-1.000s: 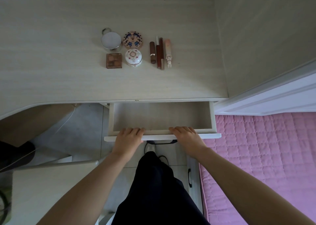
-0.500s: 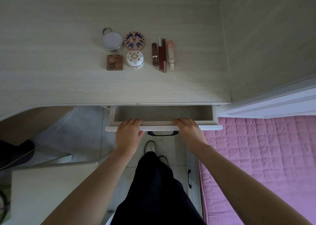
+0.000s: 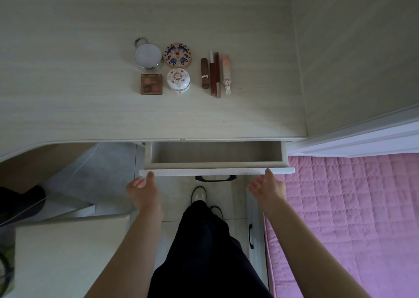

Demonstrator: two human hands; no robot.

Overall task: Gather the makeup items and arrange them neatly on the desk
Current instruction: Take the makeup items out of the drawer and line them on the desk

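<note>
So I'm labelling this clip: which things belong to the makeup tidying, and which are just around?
Job: silver round tin, patterned compact, brown palette, white domed jar, four stick items, desk, open drawer.
Around: pink quilt, white stool, shoes.

No text, label, brand, number or sign can be read anywhere in the view. The patterned round compact (image 3: 177, 55) and the white domed jar (image 3: 178, 80) on the desk (image 3: 68, 82) carry ornament only (floral and medallion motifs, no letters), and any print on the stick-shaped items (image 3: 214, 74) is too small to make out.
</note>
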